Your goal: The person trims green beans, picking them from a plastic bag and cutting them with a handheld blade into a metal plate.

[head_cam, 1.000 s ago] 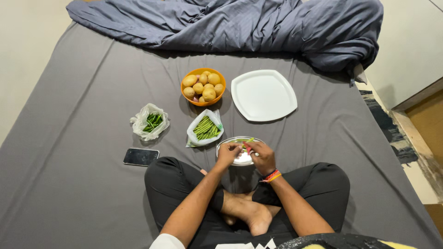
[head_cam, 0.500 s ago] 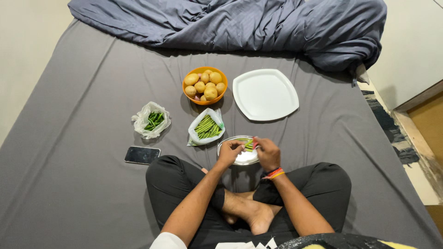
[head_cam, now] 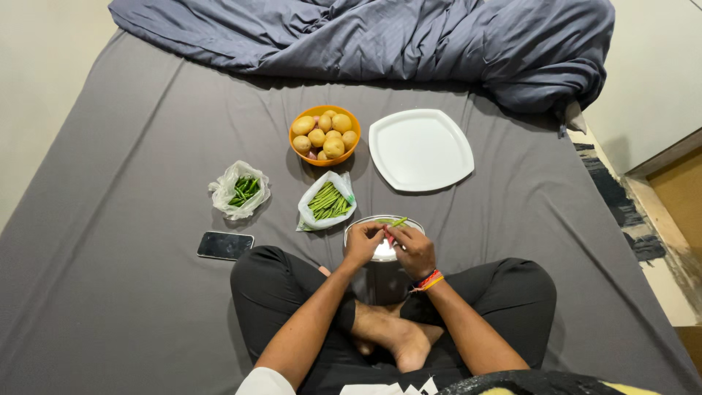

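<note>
1. A bed [head_cam: 110, 241] covered with a grey sheet fills the view, with a rumpled dark blue quilt [head_cam: 380, 40] heaped along its far end and pale wall on both sides; a person sits cross-legged on it in black trousers.
2. At the left lies a dark phone [head_cam: 224, 246], face up, and just beyond it a small clear bag of green pods [head_cam: 240, 191].
3. Nearer the middle, an open bag of green beans [head_cam: 326, 201] sits in front of an orange bowl of potatoes [head_cam: 324, 136].
4. The left hand [head_cam: 363, 243] is curled over a shiny steel plate [head_cam: 355, 228] in front of the knees, its fingers pinched on one end of a green bean [head_cam: 395, 222].
5. The right hand [head_cam: 414, 249], with coloured threads at the wrist, meets it over the plate, fingers closed round the same bean and something small and reddish; I cannot tell what that is.
6. The bean looks light, thin and crisp, likely to snap rather than bend, so a hold near the tips with thumb and forefinger suits it.
7. To the right and further off, a white square plate [head_cam: 420, 150] lies on the sheet, well apart from the hands.
</note>
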